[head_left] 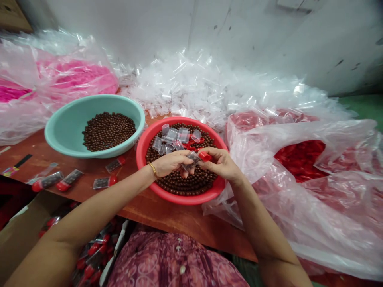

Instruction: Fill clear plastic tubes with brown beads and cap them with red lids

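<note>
Over a red bowl (pixel 155 133) of small brown balls, my left hand (pixel 170 162) pinches a clear plastic tube (pixel 191 159) filled with brown balls. My right hand (pixel 223 163) is closed on a red cap (pixel 205 156) at the tube's end. Both hands meet above the middle of the bowl. Several empty clear tubes (pixel 172 137) and a few red caps lie on the balls at the bowl's far side. A gold bracelet (pixel 153 169) circles my left wrist.
A teal bowl (pixel 66 127) with brown balls stands left. Filled, capped tubes (pixel 70 179) lie on the wooden table (pixel 167 217) near its front edge. A heap of clear tubes (pixel 203 87) lies behind; a bag of red caps (pixel 299 159) right, pink items in plastic (pixel 74 75) far left. A box of finished tubes (pixel 92 255) sits below.
</note>
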Demonstrator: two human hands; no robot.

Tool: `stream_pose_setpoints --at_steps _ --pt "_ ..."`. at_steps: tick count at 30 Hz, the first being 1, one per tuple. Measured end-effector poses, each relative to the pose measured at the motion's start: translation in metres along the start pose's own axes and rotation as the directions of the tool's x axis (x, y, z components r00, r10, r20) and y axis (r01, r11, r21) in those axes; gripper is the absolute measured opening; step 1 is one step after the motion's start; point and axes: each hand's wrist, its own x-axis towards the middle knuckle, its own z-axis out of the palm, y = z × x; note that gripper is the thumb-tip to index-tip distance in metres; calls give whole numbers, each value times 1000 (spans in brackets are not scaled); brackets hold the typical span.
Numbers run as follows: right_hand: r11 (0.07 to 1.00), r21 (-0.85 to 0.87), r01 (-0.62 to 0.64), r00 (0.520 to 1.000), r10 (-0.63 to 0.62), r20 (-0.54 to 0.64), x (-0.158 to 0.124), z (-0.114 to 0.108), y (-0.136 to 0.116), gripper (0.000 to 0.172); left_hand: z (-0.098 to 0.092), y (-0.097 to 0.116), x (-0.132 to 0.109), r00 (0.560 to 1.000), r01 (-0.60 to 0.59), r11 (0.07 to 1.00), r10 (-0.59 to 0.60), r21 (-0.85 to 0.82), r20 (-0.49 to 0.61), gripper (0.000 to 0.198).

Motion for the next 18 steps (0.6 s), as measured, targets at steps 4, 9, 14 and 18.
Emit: stream_pose_setpoints --at_steps 4,9,14,18 --pt "995 28 -93 989 95 -112 -2 1 10 34 0 0 4 997 -45 999 45 -3 -67 11" --pt "984 -140 -111 973 79 -216 -6 9 19 43 4 -7 6 972 -89 982 122 168 -201 17" --pt "853 -495 169 962 -251 -106 -10 16 12 35 6 -12 6 935 -103 932 210 348 -285 23" --pt "687 -659 308 921 -389 25 -13 12 12 37 6 -15 6 889 -138 851 332 507 -315 19"
